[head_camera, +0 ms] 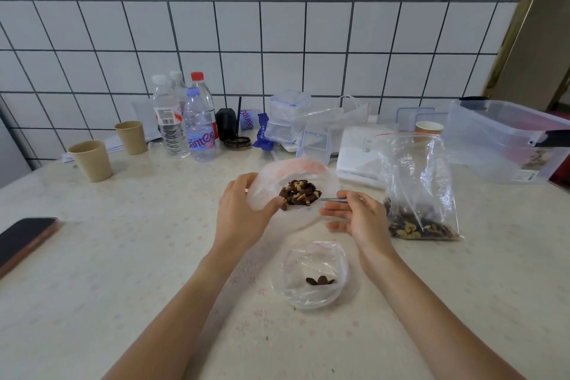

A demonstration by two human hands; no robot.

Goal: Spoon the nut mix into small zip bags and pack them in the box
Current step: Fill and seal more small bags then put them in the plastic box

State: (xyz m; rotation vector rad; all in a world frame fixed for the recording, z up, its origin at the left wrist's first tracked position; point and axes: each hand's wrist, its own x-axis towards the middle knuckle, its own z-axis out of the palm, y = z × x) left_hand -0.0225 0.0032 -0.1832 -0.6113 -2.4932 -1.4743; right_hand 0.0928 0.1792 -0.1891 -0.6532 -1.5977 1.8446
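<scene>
- The left hand [239,210] reaches forward over the worktop [129,271], its grip pinching the rim of a small zip bag [293,170] and holding the mouth open towards the person.
- The right hand [359,216], palm up, pinches a spoon [331,199] by its handle; the heaped nut mix [299,193] sits at the bag's mouth.
- A second small bag [313,274] lies below the hands, with a few nuts inside.
- The big supply bag [416,191] stands to the right, and the clear box [509,139] beyond it.

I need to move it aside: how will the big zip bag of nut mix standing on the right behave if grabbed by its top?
The big zip bag is thin clear film, so probably floppy. Its nut mix sits low, so it likely hangs bottom-heavy and sags.
</scene>
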